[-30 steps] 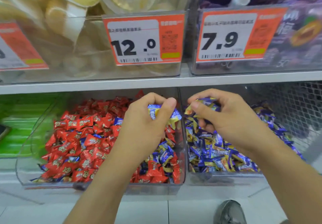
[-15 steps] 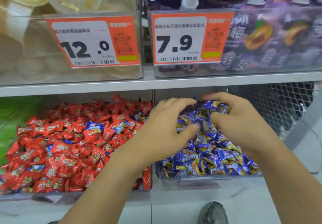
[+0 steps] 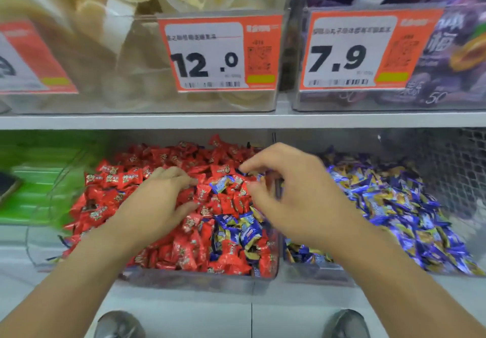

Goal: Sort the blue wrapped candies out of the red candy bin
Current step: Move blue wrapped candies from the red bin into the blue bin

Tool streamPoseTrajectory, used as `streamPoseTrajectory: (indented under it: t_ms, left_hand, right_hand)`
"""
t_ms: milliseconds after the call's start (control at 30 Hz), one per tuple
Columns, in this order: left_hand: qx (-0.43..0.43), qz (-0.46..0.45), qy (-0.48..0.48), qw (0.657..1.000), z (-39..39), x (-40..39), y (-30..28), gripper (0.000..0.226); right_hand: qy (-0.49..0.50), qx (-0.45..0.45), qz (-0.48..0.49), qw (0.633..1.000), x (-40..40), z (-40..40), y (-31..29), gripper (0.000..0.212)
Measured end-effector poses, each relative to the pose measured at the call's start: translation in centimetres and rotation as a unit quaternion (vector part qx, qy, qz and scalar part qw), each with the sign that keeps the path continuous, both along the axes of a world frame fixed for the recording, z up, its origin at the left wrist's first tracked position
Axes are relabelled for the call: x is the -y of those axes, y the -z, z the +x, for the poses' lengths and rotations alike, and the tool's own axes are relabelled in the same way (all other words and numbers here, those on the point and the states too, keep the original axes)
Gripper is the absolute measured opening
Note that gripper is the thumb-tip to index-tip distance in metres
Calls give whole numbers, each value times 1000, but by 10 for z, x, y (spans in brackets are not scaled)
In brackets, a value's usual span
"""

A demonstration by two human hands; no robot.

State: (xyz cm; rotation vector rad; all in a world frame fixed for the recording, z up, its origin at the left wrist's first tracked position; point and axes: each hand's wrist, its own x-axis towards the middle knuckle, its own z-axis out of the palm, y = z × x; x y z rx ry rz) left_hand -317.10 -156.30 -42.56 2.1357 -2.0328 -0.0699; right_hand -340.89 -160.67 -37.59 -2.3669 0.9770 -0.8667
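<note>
Blue wrapped candies (image 3: 238,230): a cluster mixed among the reds, front right of the red candy bin (image 3: 200,281); one lone piece (image 3: 221,184) lies higher up between the hands, long axis tilted up to the right.
Blue bin (image 3: 315,274): heaped with blue candies.
Left hand (image 3: 160,198): fingers spread flat on the red candies, gripping nothing.
Right hand (image 3: 294,193): above the bins' divider, fingers loosely curled, empty.

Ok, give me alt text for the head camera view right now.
Two bare hands, left hand and right hand, reach into a clear bin of red candies with blue wrapped candies mixed in. Beside it sits a bin of blue candies.
</note>
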Motion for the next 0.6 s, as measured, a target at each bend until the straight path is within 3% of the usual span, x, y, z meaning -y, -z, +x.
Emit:
streamPoseTrajectory:
  t_ms: [67, 200, 300, 367, 533, 600]
  left_hand:
    - [-30, -3, 3, 1000, 10, -2, 1, 43]
    - [-66, -5, -8, 998, 18, -10, 5, 50]
    - [-81, 14, -25, 996, 25, -11, 7, 66]
    - [-72, 34, -34, 996, 27, -11, 5, 58]
    - [-123, 4, -56, 991, 30, -15, -2, 28]
    - [-133, -5, -63, 989, 32, -15, -6, 29]
  right_hand:
    - [-61, -63, -3, 996, -3, 26, 6, 24]
    - [-44, -260, 36, 964, 4, 64, 20, 38]
    - [-57, -303, 38, 951, 18, 84, 27, 61]
    - [-61, -336, 48, 939, 29, 92, 32, 72]
    - [-6, -351, 60, 934, 43, 100, 35, 41]
    - [17, -343, 75, 936, 44, 98, 34, 24]
